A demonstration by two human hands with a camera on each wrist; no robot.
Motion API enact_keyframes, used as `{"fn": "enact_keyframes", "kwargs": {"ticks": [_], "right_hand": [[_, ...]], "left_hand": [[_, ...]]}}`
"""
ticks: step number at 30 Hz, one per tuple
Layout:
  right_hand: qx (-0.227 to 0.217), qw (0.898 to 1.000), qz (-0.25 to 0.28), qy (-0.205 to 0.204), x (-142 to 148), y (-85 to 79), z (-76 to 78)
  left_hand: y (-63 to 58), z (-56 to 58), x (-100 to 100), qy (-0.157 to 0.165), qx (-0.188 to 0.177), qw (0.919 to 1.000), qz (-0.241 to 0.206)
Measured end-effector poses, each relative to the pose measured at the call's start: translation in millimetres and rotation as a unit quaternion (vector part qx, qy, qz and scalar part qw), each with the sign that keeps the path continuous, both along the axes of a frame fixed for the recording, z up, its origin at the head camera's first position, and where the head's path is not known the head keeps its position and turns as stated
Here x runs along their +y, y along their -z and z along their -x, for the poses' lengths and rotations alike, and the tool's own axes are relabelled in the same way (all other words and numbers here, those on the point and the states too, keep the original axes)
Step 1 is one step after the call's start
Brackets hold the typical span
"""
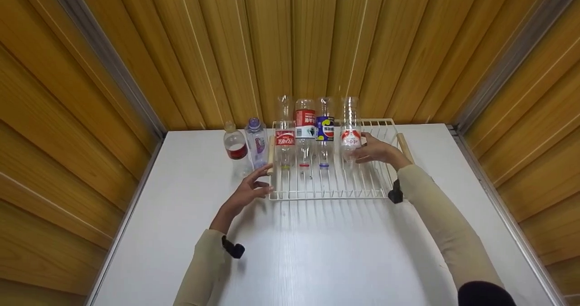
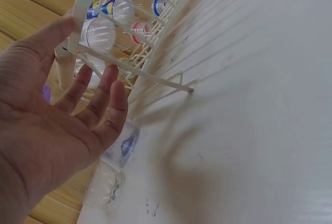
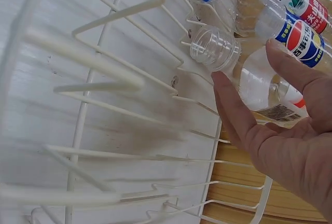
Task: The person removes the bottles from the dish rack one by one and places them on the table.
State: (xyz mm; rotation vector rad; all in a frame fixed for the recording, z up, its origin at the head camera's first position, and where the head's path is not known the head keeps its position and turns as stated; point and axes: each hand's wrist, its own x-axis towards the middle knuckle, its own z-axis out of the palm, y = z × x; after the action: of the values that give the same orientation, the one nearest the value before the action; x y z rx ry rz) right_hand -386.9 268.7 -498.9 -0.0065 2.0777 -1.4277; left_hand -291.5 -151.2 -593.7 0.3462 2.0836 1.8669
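Note:
My right hand (image 1: pixel 378 152) grips a clear plastic bottle (image 1: pixel 350 129) with a red and white label, held neck-down over the right part of a white wire rack (image 1: pixel 326 198). In the right wrist view, its uncapped mouth (image 3: pixel 215 47) sits close to the wires, between thumb and fingers. My left hand (image 1: pixel 247 190) touches the rack's left end by the wooden handle (image 1: pixel 271 154), its fingers loosely spread. Neck-down in the rack stand a red-labelled bottle (image 1: pixel 285 138), a red and white labelled bottle (image 1: pixel 305 124) and a blue-labelled bottle (image 1: pixel 325 129).
Left of the rack, on the white table (image 1: pixel 290 256), stand a bottle with a dark red label (image 1: pixel 236 147) and a bottle with a purple cap (image 1: pixel 257 138). A second wooden handle (image 1: pixel 404 147) is at the rack's right end. Ribbed wood-look panels (image 1: pixel 312 38) rise behind.

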Motion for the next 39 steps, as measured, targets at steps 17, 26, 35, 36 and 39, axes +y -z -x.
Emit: {"fn": "enact_keyframes", "kwargs": {"ticks": [17,26,35,36,39], "right_hand": [[0.041,0.997,0.039,0.057,24.7,-15.7,-32.3],[0.105,0.991,0.042,0.071,22.1,-18.6,-56.3],[0.129,0.984,0.091,0.082,12.2,-17.9,-68.0],[0.127,0.984,0.097,0.083,11.2,-18.0,-69.2],[0.125,0.98,0.132,0.078,8.2,-18.1,-72.0]], "left_hand": [[-3.8,-0.4,0.4,-0.003,0.002,1.0,0.004],[-4.6,-2.4,1.0,-0.005,-0.01,0.9999,0.004],[-5.1,-1.4,0.9,-0.006,-0.015,0.9998,0.012],[-5.0,-1.3,0.9,-0.006,-0.016,0.9998,0.013],[-5.1,-1.1,0.6,-0.003,-0.013,0.9998,0.012]]}}
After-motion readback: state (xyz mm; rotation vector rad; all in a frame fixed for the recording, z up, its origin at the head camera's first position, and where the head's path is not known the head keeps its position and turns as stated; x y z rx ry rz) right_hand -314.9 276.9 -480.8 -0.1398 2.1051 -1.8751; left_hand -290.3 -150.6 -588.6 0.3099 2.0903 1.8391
